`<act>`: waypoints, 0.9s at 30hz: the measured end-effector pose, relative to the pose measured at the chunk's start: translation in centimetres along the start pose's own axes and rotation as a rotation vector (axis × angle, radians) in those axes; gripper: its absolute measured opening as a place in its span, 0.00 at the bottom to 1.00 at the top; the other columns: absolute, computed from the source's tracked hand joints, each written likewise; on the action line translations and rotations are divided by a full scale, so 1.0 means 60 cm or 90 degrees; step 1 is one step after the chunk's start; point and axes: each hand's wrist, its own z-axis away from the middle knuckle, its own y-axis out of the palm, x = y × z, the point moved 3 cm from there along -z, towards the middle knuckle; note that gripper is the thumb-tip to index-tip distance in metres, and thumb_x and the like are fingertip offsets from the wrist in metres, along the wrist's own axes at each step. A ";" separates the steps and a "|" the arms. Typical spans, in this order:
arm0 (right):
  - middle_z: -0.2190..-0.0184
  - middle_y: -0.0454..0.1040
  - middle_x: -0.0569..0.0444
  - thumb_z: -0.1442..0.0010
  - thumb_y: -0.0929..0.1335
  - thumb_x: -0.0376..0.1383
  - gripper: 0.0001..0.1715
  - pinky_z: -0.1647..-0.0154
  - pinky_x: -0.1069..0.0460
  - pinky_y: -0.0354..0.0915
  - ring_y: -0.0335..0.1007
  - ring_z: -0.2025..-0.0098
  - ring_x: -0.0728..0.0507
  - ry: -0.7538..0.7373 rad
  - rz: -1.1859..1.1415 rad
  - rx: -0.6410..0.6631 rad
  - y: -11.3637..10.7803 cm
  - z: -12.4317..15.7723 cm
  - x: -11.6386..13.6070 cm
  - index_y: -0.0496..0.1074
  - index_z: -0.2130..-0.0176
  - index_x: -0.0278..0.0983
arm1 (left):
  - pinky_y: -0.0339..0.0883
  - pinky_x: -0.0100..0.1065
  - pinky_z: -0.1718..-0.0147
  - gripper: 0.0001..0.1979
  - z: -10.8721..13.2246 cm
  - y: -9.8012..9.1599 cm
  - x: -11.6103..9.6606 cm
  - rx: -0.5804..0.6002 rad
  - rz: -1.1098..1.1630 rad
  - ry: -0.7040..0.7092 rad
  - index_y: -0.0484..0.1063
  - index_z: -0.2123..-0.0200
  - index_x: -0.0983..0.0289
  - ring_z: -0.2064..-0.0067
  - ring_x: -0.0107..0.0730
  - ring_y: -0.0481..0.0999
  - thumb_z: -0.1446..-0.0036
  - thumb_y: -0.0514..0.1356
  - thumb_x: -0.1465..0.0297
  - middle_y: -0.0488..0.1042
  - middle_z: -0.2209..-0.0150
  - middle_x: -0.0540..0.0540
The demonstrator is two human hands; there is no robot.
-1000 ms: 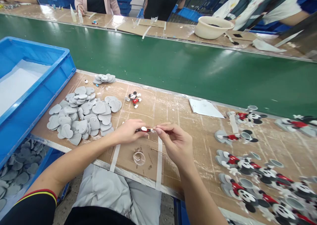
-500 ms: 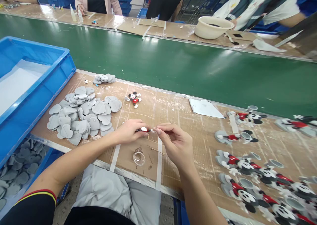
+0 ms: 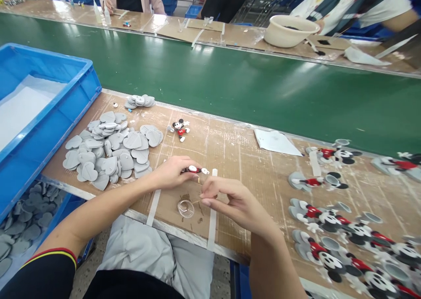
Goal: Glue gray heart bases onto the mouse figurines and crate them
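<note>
My left hand [image 3: 171,172] is closed round a small cartoon mouse figure [image 3: 194,170], whose red and white end sticks out past my fingertips. My right hand [image 3: 232,202] hangs just below and to the right of it, fingers curled and pinched together; what they hold, if anything, is too thin to name. A small clear round dish [image 3: 186,208] sits on the cardboard worktop [image 3: 230,154] beside my right fingertips. Another finished mouse figure [image 3: 180,128] lies further back.
A pile of grey heart-shaped pieces [image 3: 112,147] lies to the left, beside a blue crate [image 3: 49,110]. Several assembled mouse figures [image 3: 329,220] cover the right side. A green conveyor belt [image 3: 230,84] runs behind; other people stand across it near a beige bowl [image 3: 291,30].
My right hand has drawn away from the figure and dropped down toward the clear dish. My left hand still holds the figure in about the same place.
</note>
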 end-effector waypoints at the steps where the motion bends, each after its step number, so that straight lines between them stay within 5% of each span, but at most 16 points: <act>1: 0.73 0.74 0.56 0.36 0.70 0.38 0.10 0.68 0.52 0.65 0.70 0.71 0.48 0.003 -0.003 0.044 0.006 -0.002 0.000 0.74 0.70 0.39 | 0.68 0.34 0.54 0.11 0.000 0.000 0.000 0.000 0.000 -0.002 0.77 0.53 0.67 0.55 0.37 0.78 0.38 0.62 0.69 0.79 0.57 0.59; 6: 0.71 0.75 0.56 0.34 0.68 0.40 0.12 0.67 0.53 0.64 0.69 0.69 0.48 0.046 0.011 0.154 0.032 -0.007 -0.016 0.75 0.69 0.39 | 0.68 0.34 0.55 0.11 -0.001 0.000 0.001 -0.001 -0.001 -0.004 0.77 0.54 0.67 0.56 0.37 0.78 0.38 0.62 0.70 0.79 0.58 0.59; 27: 0.68 0.73 0.52 0.34 0.68 0.41 0.13 0.68 0.53 0.61 0.68 0.68 0.47 0.111 0.001 0.185 0.042 -0.007 -0.032 0.77 0.67 0.36 | 0.68 0.33 0.54 0.11 0.000 0.001 0.002 -0.007 -0.008 0.008 0.77 0.53 0.67 0.56 0.36 0.78 0.38 0.62 0.70 0.79 0.58 0.58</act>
